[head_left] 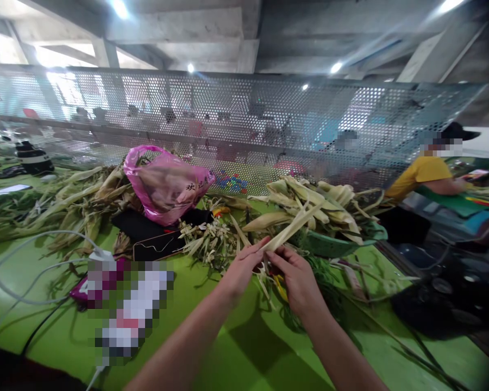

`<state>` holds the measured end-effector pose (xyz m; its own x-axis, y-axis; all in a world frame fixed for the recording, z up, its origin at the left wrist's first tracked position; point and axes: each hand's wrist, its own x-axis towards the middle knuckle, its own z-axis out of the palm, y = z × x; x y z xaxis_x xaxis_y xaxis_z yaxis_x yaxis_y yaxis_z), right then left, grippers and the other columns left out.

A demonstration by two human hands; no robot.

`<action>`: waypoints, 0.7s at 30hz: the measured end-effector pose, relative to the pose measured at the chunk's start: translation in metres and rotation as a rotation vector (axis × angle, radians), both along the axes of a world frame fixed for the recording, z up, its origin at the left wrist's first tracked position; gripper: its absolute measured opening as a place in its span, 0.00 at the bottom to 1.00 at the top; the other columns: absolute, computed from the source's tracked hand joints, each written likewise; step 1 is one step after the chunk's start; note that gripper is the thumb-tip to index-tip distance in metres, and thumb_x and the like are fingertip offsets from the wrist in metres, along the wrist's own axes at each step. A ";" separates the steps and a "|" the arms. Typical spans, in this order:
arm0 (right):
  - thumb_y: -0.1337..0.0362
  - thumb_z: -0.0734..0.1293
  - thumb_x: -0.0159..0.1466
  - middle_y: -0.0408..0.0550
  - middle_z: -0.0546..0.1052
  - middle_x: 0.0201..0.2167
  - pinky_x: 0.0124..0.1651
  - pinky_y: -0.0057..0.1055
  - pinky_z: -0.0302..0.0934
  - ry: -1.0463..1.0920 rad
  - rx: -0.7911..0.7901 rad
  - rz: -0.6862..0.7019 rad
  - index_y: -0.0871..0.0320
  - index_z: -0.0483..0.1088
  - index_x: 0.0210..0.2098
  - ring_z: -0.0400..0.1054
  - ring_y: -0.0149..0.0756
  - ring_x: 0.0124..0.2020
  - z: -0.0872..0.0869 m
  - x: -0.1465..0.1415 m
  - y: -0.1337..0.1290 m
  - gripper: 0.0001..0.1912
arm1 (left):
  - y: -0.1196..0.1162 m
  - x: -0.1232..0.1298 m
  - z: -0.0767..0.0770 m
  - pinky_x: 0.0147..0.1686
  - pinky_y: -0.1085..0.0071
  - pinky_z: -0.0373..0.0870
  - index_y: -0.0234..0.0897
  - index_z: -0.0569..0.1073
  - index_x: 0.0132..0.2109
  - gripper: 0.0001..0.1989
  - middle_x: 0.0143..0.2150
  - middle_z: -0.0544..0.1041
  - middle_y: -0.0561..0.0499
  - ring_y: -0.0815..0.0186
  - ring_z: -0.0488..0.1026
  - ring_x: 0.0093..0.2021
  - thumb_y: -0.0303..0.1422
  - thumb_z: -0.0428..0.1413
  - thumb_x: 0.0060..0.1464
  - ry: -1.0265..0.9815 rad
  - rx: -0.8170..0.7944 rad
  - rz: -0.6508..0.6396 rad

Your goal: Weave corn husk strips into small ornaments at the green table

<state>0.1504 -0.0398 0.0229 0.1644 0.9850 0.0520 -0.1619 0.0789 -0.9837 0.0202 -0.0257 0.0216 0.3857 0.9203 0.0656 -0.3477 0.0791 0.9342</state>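
Note:
A long pale dried corn husk (295,226) slants up and away from my two hands. My left hand (244,267) has its fingers pressed together on the near end of the husk. Close beside it, my right hand (294,277) is closed on the same end, its fingertips partly hidden. A yellow piece (281,288) shows just under my right hand; its kind and whether I hold it are unclear. Behind the hands, a green basket (334,245) is heaped with loose husks (326,203). Small knotted husk pieces (209,239) lie left of the basket.
A pink plastic bag (167,187) stands among piled husks (81,201) at the left. A purple power block (98,282) with cables and a blurred phone-like object (136,309) lie on the green table (212,353). A perforated metal screen (228,117) stands behind; a person in yellow (421,176) sits right.

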 end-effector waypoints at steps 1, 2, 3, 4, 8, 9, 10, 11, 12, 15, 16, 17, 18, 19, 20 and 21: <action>0.56 0.74 0.50 0.42 0.72 0.24 0.27 0.28 0.57 -0.019 0.008 -0.006 0.57 0.73 0.31 0.62 0.30 0.23 0.002 0.000 -0.001 0.13 | 0.001 -0.001 0.001 0.46 0.69 0.64 0.43 0.73 0.54 0.19 0.51 0.73 0.48 0.63 0.70 0.47 0.36 0.50 0.55 -0.001 -0.005 0.003; 0.56 0.74 0.50 0.42 0.71 0.24 0.27 0.28 0.57 -0.047 0.019 -0.016 0.57 0.73 0.30 0.61 0.30 0.23 0.004 0.001 -0.002 0.13 | 0.002 -0.002 0.001 0.46 0.69 0.65 0.42 0.74 0.52 0.18 0.50 0.74 0.48 0.64 0.70 0.46 0.35 0.51 0.55 0.009 -0.003 0.016; 0.56 0.74 0.49 0.42 0.71 0.24 0.27 0.27 0.56 -0.085 0.028 -0.023 0.57 0.74 0.30 0.61 0.30 0.24 0.006 0.001 -0.003 0.13 | 0.003 -0.003 0.002 0.45 0.69 0.65 0.40 0.75 0.49 0.16 0.47 0.75 0.47 0.64 0.71 0.44 0.34 0.52 0.53 0.035 0.007 0.037; 0.56 0.74 0.49 0.42 0.71 0.23 0.27 0.27 0.56 -0.130 0.035 -0.027 0.57 0.74 0.30 0.61 0.30 0.24 0.008 0.002 -0.004 0.13 | 0.005 -0.004 0.002 0.43 0.70 0.65 0.37 0.75 0.46 0.14 0.44 0.76 0.47 0.65 0.71 0.42 0.33 0.53 0.52 0.076 0.024 0.064; 0.54 0.72 0.52 0.43 0.72 0.24 0.30 0.29 0.58 -0.317 0.057 -0.004 0.59 0.74 0.32 0.62 0.32 0.26 0.013 0.006 -0.006 0.14 | 0.013 -0.008 -0.002 0.33 0.73 0.64 0.34 0.74 0.35 0.07 0.32 0.74 0.48 0.67 0.68 0.32 0.32 0.56 0.48 0.311 0.195 0.164; 0.54 0.71 0.53 0.44 0.73 0.25 0.31 0.30 0.59 -0.364 0.069 0.003 0.59 0.74 0.32 0.63 0.33 0.27 0.013 0.007 -0.006 0.14 | 0.015 -0.009 -0.004 0.33 0.73 0.64 0.34 0.74 0.34 0.07 0.31 0.74 0.48 0.67 0.68 0.32 0.33 0.56 0.48 0.364 0.254 0.178; 0.54 0.70 0.53 0.45 0.74 0.26 0.33 0.31 0.59 -0.408 0.082 0.004 0.59 0.74 0.31 0.64 0.35 0.28 0.013 0.008 -0.006 0.14 | 0.015 -0.010 -0.005 0.32 0.73 0.64 0.34 0.74 0.33 0.07 0.30 0.74 0.48 0.67 0.68 0.31 0.33 0.55 0.48 0.414 0.309 0.188; 0.54 0.70 0.53 0.46 0.75 0.26 0.34 0.31 0.60 -0.449 0.093 0.002 0.59 0.74 0.31 0.65 0.36 0.29 0.013 0.009 -0.006 0.14 | 0.016 -0.011 -0.005 0.32 0.73 0.64 0.34 0.74 0.33 0.07 0.30 0.74 0.49 0.67 0.68 0.31 0.33 0.55 0.49 0.466 0.356 0.189; 0.54 0.70 0.54 0.47 0.75 0.27 0.36 0.32 0.60 -0.482 0.100 -0.001 0.59 0.74 0.31 0.66 0.37 0.30 0.012 0.009 -0.007 0.14 | 0.015 -0.012 -0.005 0.32 0.73 0.64 0.34 0.74 0.33 0.07 0.30 0.75 0.49 0.66 0.69 0.31 0.33 0.54 0.49 0.516 0.390 0.185; 0.53 0.69 0.54 0.48 0.76 0.29 0.37 0.32 0.61 -0.521 0.104 -0.005 0.60 0.74 0.34 0.68 0.38 0.31 0.011 0.009 -0.007 0.16 | 0.013 -0.013 -0.003 0.32 0.72 0.64 0.34 0.74 0.34 0.08 0.31 0.75 0.50 0.66 0.70 0.31 0.33 0.52 0.50 0.647 0.446 0.187; 0.53 0.69 0.54 0.48 0.76 0.29 0.36 0.32 0.61 -0.521 0.104 0.001 0.60 0.74 0.35 0.68 0.38 0.31 0.010 0.009 -0.007 0.17 | 0.012 -0.013 -0.003 0.32 0.72 0.64 0.34 0.74 0.35 0.09 0.31 0.76 0.50 0.66 0.70 0.31 0.33 0.52 0.50 0.677 0.462 0.192; 0.53 0.69 0.54 0.48 0.76 0.28 0.36 0.31 0.61 -0.520 0.104 0.008 0.60 0.73 0.35 0.68 0.38 0.31 0.009 0.009 -0.007 0.17 | 0.012 -0.013 -0.002 0.33 0.72 0.64 0.34 0.74 0.36 0.09 0.32 0.76 0.50 0.66 0.70 0.32 0.33 0.52 0.50 0.700 0.477 0.197; 0.53 0.69 0.55 0.48 0.76 0.28 0.36 0.31 0.61 -0.517 0.104 0.017 0.61 0.73 0.35 0.67 0.37 0.30 0.008 0.010 -0.007 0.17 | 0.011 -0.013 -0.002 0.34 0.72 0.65 0.35 0.74 0.36 0.09 0.32 0.76 0.50 0.66 0.70 0.32 0.33 0.52 0.50 0.715 0.489 0.199; 0.53 0.68 0.55 0.48 0.76 0.28 0.35 0.31 0.61 -0.514 0.104 0.025 0.61 0.73 0.35 0.67 0.37 0.30 0.007 0.010 -0.007 0.17 | 0.011 -0.013 -0.002 0.34 0.72 0.65 0.35 0.74 0.36 0.09 0.32 0.76 0.50 0.66 0.70 0.32 0.33 0.52 0.51 0.725 0.500 0.197; 0.54 0.68 0.55 0.48 0.76 0.28 0.35 0.31 0.61 -0.510 0.102 0.035 0.61 0.73 0.35 0.67 0.37 0.30 0.007 0.011 -0.006 0.16 | 0.011 -0.012 -0.002 0.35 0.72 0.65 0.35 0.74 0.36 0.09 0.33 0.76 0.50 0.66 0.70 0.33 0.33 0.52 0.51 0.729 0.508 0.194; 0.54 0.68 0.55 0.48 0.75 0.28 0.35 0.31 0.61 -0.506 0.103 0.042 0.61 0.73 0.35 0.67 0.37 0.30 0.006 0.012 -0.006 0.16 | 0.011 -0.012 -0.003 0.35 0.71 0.65 0.35 0.74 0.36 0.08 0.33 0.76 0.49 0.66 0.70 0.33 0.33 0.52 0.51 0.732 0.515 0.192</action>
